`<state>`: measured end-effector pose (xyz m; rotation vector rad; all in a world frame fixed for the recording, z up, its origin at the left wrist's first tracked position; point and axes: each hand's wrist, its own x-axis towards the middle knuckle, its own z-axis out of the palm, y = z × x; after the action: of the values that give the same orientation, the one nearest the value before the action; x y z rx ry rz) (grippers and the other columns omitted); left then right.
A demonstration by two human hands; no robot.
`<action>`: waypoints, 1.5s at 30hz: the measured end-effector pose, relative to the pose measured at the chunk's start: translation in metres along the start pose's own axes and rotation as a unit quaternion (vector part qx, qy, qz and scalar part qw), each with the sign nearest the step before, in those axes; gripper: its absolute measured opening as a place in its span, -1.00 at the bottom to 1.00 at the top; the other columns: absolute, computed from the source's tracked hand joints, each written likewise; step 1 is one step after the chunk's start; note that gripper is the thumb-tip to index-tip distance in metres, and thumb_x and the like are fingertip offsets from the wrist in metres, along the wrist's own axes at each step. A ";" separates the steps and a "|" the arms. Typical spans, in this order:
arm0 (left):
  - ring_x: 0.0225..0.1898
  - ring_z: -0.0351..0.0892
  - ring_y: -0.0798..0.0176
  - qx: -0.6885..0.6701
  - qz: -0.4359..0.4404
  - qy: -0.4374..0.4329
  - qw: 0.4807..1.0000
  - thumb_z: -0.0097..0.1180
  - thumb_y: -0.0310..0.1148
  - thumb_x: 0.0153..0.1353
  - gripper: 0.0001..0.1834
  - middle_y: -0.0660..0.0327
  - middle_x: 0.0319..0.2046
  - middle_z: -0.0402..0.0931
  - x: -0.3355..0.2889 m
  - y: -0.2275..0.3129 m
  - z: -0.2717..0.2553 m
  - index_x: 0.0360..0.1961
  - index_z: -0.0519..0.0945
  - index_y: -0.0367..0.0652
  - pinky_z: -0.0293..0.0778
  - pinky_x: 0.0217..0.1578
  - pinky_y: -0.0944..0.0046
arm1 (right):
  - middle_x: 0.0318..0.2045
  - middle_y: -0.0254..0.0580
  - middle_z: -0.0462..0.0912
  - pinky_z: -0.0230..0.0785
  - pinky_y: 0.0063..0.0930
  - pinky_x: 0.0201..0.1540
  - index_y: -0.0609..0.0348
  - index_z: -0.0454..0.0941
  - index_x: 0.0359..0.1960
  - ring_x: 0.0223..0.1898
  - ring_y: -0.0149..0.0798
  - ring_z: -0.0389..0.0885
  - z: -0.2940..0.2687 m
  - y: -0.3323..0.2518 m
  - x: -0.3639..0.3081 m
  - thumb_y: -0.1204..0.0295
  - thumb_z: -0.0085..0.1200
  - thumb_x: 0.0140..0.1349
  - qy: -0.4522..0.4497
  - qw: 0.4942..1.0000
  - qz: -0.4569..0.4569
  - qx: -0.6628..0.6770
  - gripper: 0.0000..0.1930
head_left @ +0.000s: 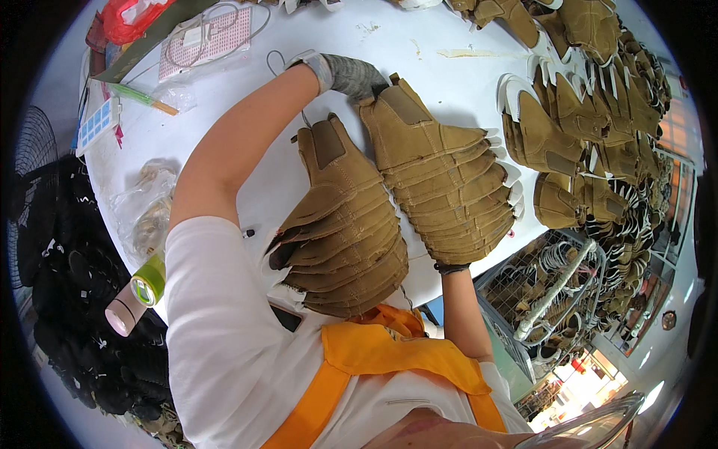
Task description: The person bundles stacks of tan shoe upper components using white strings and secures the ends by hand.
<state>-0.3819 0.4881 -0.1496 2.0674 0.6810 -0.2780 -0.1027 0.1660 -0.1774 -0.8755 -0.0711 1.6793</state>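
a: where are the uppers?

b: in 2 stacks, side by side on the table (449,78): the left stack (340,224) and the right stack (441,172), both brown.

a: and the hands?

b: the left hand (357,78), grey-gloved, reaches across to the far end of the right stack. its fingertips go out of sight there, so i can't tell if they pinch. the right hand (452,267) is at the near end, mostly hidden by the stack, just a dark cuff showing. i can't tell its grip either.

a: how would that stack handle?

b: by its looks, soft and suede-like, floppy at loose edges, firmer where layers nest. each upper is probably light, the whole stack fairly heavy. not fragile or slick, but layers could slide and fan out.

a: best hold?

b: both ends at once, squeezing the layers together. i'd avoid the pale tips (514,193) on the right; they'd likely bend and bring only 1 layer.
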 end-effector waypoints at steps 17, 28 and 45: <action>-0.48 0.45 0.34 0.124 -0.023 -0.006 0.992 0.08 -0.46 0.08 -0.72 0.30 -0.43 0.59 -0.012 0.007 -0.006 -0.15 0.61 -0.06 0.46 -0.37 0.25 | 0.31 -0.19 0.12 0.14 -0.15 0.24 0.01 0.01 0.32 0.25 -0.06 0.20 -0.002 0.000 0.006 0.12 -0.24 0.36 0.010 0.999 0.012 -0.041 -0.44; -0.01 0.50 0.05 0.060 0.073 0.439 0.894 0.04 -0.26 0.20 -0.60 -0.02 -0.02 0.48 -0.108 0.133 0.090 0.05 0.47 -0.16 0.48 -0.06 0.18 | 0.29 -0.19 0.15 0.15 -0.17 0.23 0.02 0.03 0.31 0.23 -0.07 0.22 -0.008 0.013 0.001 0.13 -0.22 0.35 0.048 0.993 0.036 -0.103 -0.45; -0.17 0.53 0.08 0.114 0.319 0.380 0.861 -0.01 -0.36 0.07 -0.57 -0.06 -0.19 0.56 -0.134 0.175 0.086 -0.05 0.52 -0.40 0.45 -0.37 0.25 | 0.26 -0.19 0.19 0.17 -0.20 0.21 0.05 0.07 0.29 0.21 -0.10 0.24 -0.025 -0.013 -0.066 0.14 -0.19 0.34 0.161 0.962 0.065 -0.210 -0.46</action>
<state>-0.3873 0.2933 -0.0159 2.4916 0.3608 0.9248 -0.0754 0.1030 -0.1557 -1.4931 -0.1533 1.6481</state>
